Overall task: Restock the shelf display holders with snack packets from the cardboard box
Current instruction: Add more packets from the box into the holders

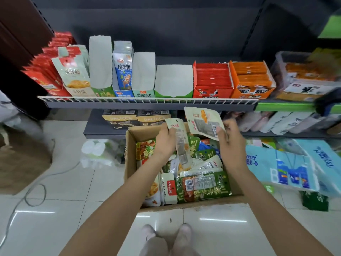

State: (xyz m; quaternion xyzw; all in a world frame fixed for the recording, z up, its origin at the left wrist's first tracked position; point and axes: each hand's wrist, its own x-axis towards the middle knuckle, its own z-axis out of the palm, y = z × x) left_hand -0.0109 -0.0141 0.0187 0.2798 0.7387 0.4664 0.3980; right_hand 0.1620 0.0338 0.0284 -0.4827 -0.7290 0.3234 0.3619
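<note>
Now 2 cream packets up out of the cardboard box (131, 159), 1 per hand.
Left hand (165, 140) pinches the narrow packet (180, 139) near its top; right hand (231, 143) pinches the wide packet (203, 123) at its lower corner, just below the shelf rail (147, 101). Likely light, floppy, slick film: grip by sealed edges. Empty holder (173, 81) above.

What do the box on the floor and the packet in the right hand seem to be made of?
Box: brown cardboard, matte, with raw bent flaps. Packet in the right hand: apparently thin plastic film, pale and printed, somewhat glossy, with a barcode; it bends under the fingers.
</note>
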